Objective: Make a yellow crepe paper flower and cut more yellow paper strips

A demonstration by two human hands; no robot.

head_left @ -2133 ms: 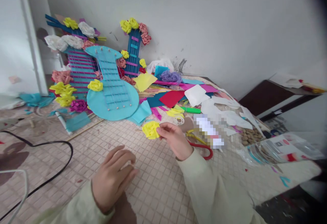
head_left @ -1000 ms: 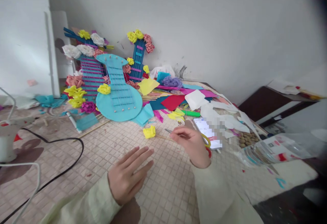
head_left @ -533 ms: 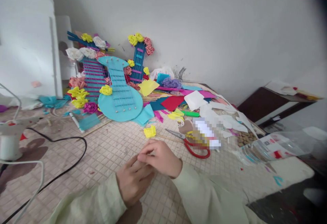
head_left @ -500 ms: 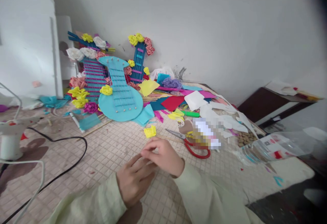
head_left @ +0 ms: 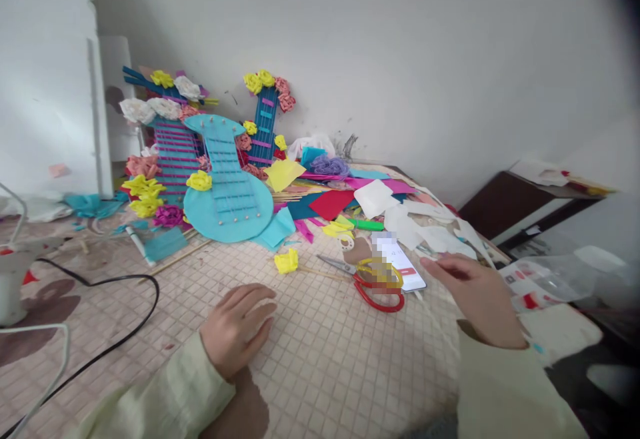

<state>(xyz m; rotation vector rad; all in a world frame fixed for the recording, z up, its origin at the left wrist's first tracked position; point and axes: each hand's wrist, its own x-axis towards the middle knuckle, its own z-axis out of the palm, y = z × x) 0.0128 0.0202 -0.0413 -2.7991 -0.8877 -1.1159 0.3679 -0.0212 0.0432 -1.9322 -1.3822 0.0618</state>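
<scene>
Loosely bent, with the fingers apart and nothing between them, my left hand [head_left: 237, 329] is over the tabletop in front of a small yellow crepe-paper flower [head_left: 287, 261]. My right hand [head_left: 475, 299] is at the right, beside the phone [head_left: 413, 277]. Its thumb and forefinger are pinched together; what they hold, if anything, is too small to make out. Red-handled scissors [head_left: 379, 300] lie with blades pointing left, next to the phone. A blue guitar-shaped cutout [head_left: 230, 205] with strings and a yellow flower leans behind them.
At the left stands a white glue gun [head_left: 15, 285] with a black cable [head_left: 150, 312]. Decorated string boards [head_left: 175, 159] lean against the wall. Coloured paper sheets [head_left: 333, 205], purple yarn [head_left: 330, 167] and white scraps [head_left: 445, 239] cover the back; a clear plastic container [head_left: 550, 275] lies right.
My hands, which were touching at the fingertips, have parted. The right has moved right toward the phone; the left has moved slightly left. The view has shifted a little.
</scene>
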